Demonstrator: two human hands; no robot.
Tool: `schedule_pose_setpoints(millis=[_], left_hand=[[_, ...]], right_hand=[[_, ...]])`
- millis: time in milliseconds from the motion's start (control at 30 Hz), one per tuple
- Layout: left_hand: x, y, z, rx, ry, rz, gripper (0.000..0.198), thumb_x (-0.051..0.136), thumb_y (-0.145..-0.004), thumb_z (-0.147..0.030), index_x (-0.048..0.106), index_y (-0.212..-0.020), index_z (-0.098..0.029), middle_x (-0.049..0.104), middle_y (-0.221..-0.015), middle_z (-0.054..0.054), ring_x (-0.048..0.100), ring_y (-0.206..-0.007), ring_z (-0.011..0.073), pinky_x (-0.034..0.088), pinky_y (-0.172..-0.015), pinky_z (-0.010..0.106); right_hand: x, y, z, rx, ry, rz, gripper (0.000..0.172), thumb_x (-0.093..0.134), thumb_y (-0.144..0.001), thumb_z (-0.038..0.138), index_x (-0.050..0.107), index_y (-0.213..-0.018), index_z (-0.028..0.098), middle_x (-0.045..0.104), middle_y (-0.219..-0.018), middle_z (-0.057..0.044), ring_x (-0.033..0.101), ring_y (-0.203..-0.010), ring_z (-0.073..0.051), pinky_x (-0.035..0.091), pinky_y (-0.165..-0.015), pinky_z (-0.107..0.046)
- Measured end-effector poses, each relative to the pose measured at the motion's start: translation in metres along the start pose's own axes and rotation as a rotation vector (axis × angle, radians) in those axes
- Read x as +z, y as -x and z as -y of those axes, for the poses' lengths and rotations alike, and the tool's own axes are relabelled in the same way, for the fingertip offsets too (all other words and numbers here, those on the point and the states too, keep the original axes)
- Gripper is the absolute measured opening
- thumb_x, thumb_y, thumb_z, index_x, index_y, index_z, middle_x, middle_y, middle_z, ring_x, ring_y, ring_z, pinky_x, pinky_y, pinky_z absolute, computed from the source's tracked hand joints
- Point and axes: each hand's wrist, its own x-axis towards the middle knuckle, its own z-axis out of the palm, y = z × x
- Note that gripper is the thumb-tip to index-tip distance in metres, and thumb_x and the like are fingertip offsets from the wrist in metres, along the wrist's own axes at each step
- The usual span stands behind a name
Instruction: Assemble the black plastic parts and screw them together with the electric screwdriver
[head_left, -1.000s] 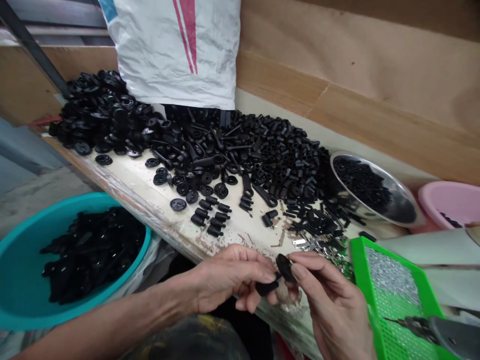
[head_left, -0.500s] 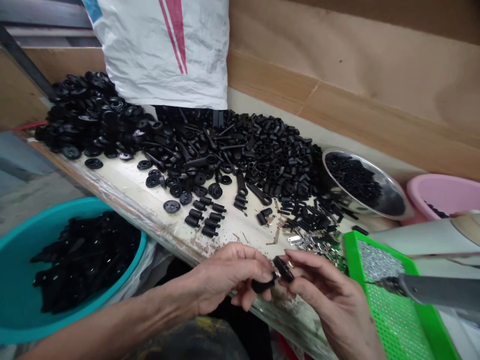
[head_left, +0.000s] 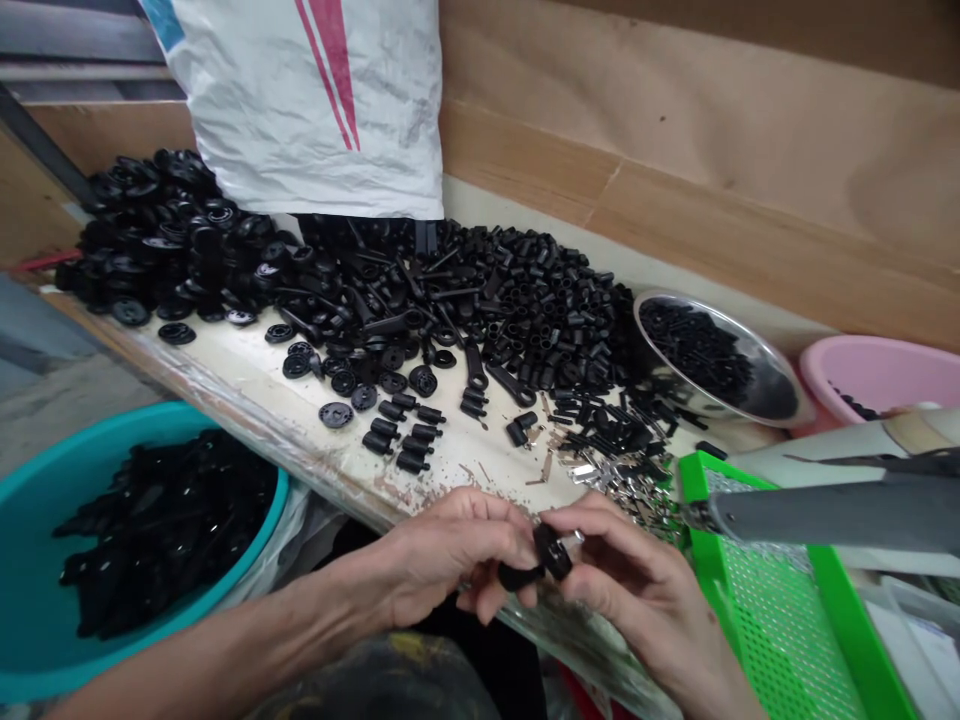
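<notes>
Above the table's front edge, my left hand point(head_left: 461, 550) is closed around a black plastic piece point(head_left: 519, 577), most of it hidden by the fingers. My right hand point(head_left: 637, 585) pinches a round black disc-like part point(head_left: 553, 552) against the end of that piece. A small shiny metal bit point(head_left: 574, 540) sticks out of the disc beside my right fingertips. Behind the hands, short black cylinders with narrow pegs point(head_left: 412, 460) lie in rows on the table. Thin metal strips point(head_left: 615, 478) are heaped just beyond my right hand.
A pile of black discs, levers and sleeves point(head_left: 525, 300) spreads under a white sack point(head_left: 322, 120). To the right stand a metal bowl point(head_left: 780, 395), a pink basin point(head_left: 885, 350) and a green tray point(head_left: 847, 610), with a grey power screwdriver point(head_left: 825, 512) across it. A teal tub point(head_left: 281, 500) sits left.
The disc has turned slightly in my fingers, and the metal bit shows more clearly. The screwdriver has shifted up and left over the green tray. The view has drifted a little.
</notes>
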Motion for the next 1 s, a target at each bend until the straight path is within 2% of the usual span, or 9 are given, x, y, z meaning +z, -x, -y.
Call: schedule_pose_setpoints(millis=[100, 200, 300, 433, 567, 667, 733, 867, 1000], left_hand=[[-0.0001, -0.0006, -0.0002, 0.042, -0.046, -0.029, 0.010, 0.062, -0.071, -0.023, 0.064, -0.073, -0.013, 0.063, -0.062, 0.000, 0.045, -0.037, 0.0040, 0.024, -0.036, 0.016], [-0.0007, -0.0004, 0.0003, 0.093, -0.089, -0.056, 0.014, 0.064, -0.074, -0.025, 0.066, -0.082, -0.013, 0.063, -0.068, 0.000, 0.048, -0.041, 0.0030, 0.027, -0.040, 0.015], [-0.0030, -0.0006, 0.0016, 0.116, -0.058, 0.005, 0.019, 0.064, -0.077, -0.028, 0.066, -0.087, -0.012, 0.062, -0.070, 0.001, 0.051, -0.045, 0.0044, 0.032, -0.042, 0.015], [-0.0067, -0.0003, 0.0029, 0.145, -0.027, 0.040, 0.020, 0.065, -0.077, -0.026, 0.063, -0.091, -0.012, 0.059, -0.060, 0.000, 0.052, -0.047, 0.0077, 0.037, -0.044, 0.017], [-0.0056, 0.0011, 0.0034, 0.148, -0.018, -0.043, 0.025, 0.072, -0.069, -0.021, 0.059, -0.089, -0.016, 0.057, -0.057, -0.004, 0.051, -0.044, 0.0078, 0.035, -0.041, 0.017], [-0.0015, 0.0018, 0.0034, 0.206, -0.093, -0.188, 0.022, 0.075, -0.065, -0.019, 0.058, -0.079, -0.015, 0.056, -0.052, -0.005, 0.050, -0.044, 0.0064, 0.035, -0.042, 0.016], [0.0006, 0.0020, 0.0033, 0.228, -0.119, -0.232, 0.021, 0.076, -0.064, -0.019, 0.059, -0.076, -0.015, 0.056, -0.050, -0.005, 0.049, -0.043, 0.0063, 0.036, -0.043, 0.016], [0.0015, 0.0016, 0.0032, 0.156, -0.086, -0.159, 0.020, 0.075, -0.064, -0.021, 0.060, -0.075, -0.014, 0.056, -0.049, -0.004, 0.049, -0.041, 0.0068, 0.034, -0.040, 0.016], [-0.0007, 0.0004, 0.0056, 0.180, -0.063, -0.197, 0.019, 0.076, -0.064, -0.018, 0.062, -0.074, -0.013, 0.056, -0.049, -0.004, 0.048, -0.042, 0.0052, 0.032, -0.041, 0.015]], right_hand=[[0.0038, 0.0001, -0.0040, 0.055, -0.008, -0.015, 0.021, 0.070, -0.081, 0.036, 0.068, -0.102, 0.036, 0.054, -0.080, 0.003, 0.054, -0.066, -0.011, 0.042, -0.056, -0.021], [0.0057, -0.0008, -0.0065, 0.076, 0.018, -0.029, 0.025, 0.070, -0.081, 0.033, 0.067, -0.106, 0.036, 0.053, -0.081, 0.003, 0.054, -0.069, -0.011, 0.042, -0.059, -0.021], [0.0057, -0.0040, -0.0037, 0.095, -0.010, -0.025, 0.025, 0.070, -0.080, 0.034, 0.069, -0.105, 0.036, 0.053, -0.080, 0.003, 0.054, -0.068, -0.011, 0.042, -0.059, -0.021], [0.0049, -0.0086, 0.0014, 0.123, -0.058, -0.005, 0.020, 0.071, -0.079, 0.033, 0.071, -0.099, 0.034, 0.052, -0.080, 0.002, 0.053, -0.067, -0.011, 0.042, -0.057, -0.021], [0.0052, -0.0090, -0.0016, 0.147, -0.060, 0.006, 0.021, 0.073, -0.077, 0.032, 0.071, -0.098, 0.033, 0.053, -0.082, 0.003, 0.051, -0.064, -0.009, 0.039, -0.054, -0.019], [0.0054, -0.0078, -0.0051, 0.184, -0.092, -0.032, 0.022, 0.074, -0.077, 0.033, 0.070, -0.099, 0.034, 0.051, -0.080, 0.003, 0.050, -0.061, -0.009, 0.040, -0.052, -0.019], [0.0045, -0.0074, -0.0051, 0.155, -0.069, -0.035, 0.023, 0.073, -0.077, 0.034, 0.070, -0.099, 0.033, 0.053, -0.081, 0.003, 0.052, -0.062, -0.010, 0.041, -0.053, -0.020], [0.0013, -0.0081, -0.0014, 0.034, 0.006, 0.011, 0.022, 0.072, -0.078, 0.034, 0.071, -0.099, 0.032, 0.060, -0.082, 0.000, 0.057, -0.070, -0.014, 0.044, -0.058, -0.022], [0.0015, -0.0079, -0.0036, -0.006, 0.040, 0.022, 0.024, 0.074, -0.078, 0.030, 0.070, -0.101, 0.034, 0.061, -0.081, 0.001, 0.059, -0.073, -0.014, 0.045, -0.064, -0.023]])
